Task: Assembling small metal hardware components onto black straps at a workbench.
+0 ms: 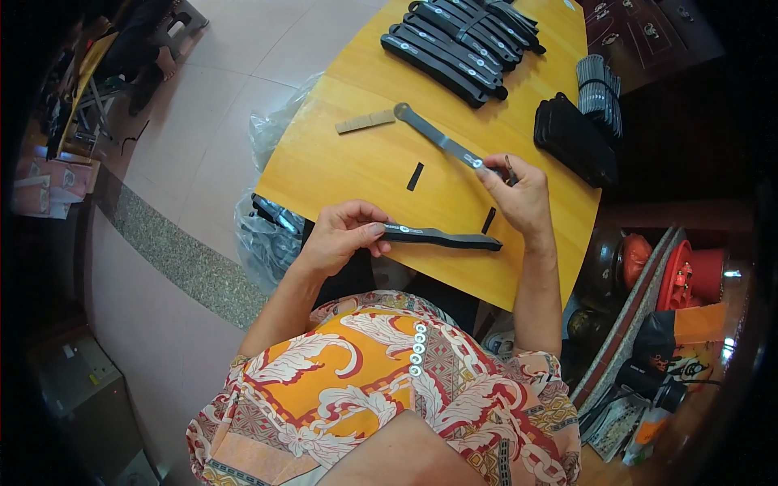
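Note:
My left hand (pixel 339 239) pinches one end of a black padded strap (pixel 446 238) above the table's near edge; its free end points right. A round white mark shows on it near my fingers. My right hand (pixel 521 197) is closed on the lower end of a thin dark grey strap (pixel 438 138) with a rounded tip, which slants up and left over the table. A small black strip (pixel 415 176) lies on the table between the hands, and a second black strip (pixel 489 220) is beside my right wrist.
The yellow table (pixel 324 170) carries a pile of black padded straps (pixel 462 49), a tan marked strip (pixel 365 122), a black stack (pixel 574 139) and a banded grey bundle (pixel 600 89). Plastic bags (pixel 263 243) hang at the left edge. Another person sits far left. Shelves with goods stand right.

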### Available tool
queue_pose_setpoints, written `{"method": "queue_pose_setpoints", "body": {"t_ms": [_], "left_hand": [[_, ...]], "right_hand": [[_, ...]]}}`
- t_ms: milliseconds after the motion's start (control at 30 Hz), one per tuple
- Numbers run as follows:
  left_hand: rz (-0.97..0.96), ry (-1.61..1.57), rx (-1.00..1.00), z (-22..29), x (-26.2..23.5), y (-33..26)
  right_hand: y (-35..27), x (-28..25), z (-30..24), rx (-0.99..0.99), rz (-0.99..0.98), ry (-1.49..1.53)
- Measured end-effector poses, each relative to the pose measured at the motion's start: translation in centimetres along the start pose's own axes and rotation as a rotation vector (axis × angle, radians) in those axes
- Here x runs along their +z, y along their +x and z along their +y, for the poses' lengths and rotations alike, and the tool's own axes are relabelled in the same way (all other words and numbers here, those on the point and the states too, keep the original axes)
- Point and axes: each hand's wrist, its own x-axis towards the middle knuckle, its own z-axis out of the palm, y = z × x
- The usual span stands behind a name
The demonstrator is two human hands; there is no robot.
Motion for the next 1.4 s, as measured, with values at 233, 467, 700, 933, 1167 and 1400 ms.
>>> {"method": "queue_pose_setpoints", "body": {"t_ms": [233,467,700,933,1167,1400], "left_hand": [[0.025,-0.054,0.044,-0.5,0.7,0.7],[0.037,-0.177,0.146,-1.2,1.7,2.1],[0.007,-0.210,0.189,-1.5,2.3,1.6],[-0.031,-0.130,0.245,-0.8,3.3,0.2],[-0.068,0.018,0.231,0.0,4.2,-0.7],[-0.090,0.101,0.201,0.4,5.4,-1.1]], "right_hand": [[2.7,-2.6,6.4,0.085,0.179,-0.316],[3.5,-3.6,8.3,-0.050,0.307,-0.732],[-1.9,0.5,-0.9,-0.285,0.007,-0.147],[-3.8,3.5,-5.0,-0.407,-0.239,-0.051],[-3.3,2.1,-6.1,-0.488,-0.431,-0.234],[-2.8,1.1,-7.5,-0.527,-0.541,-0.327]]}}
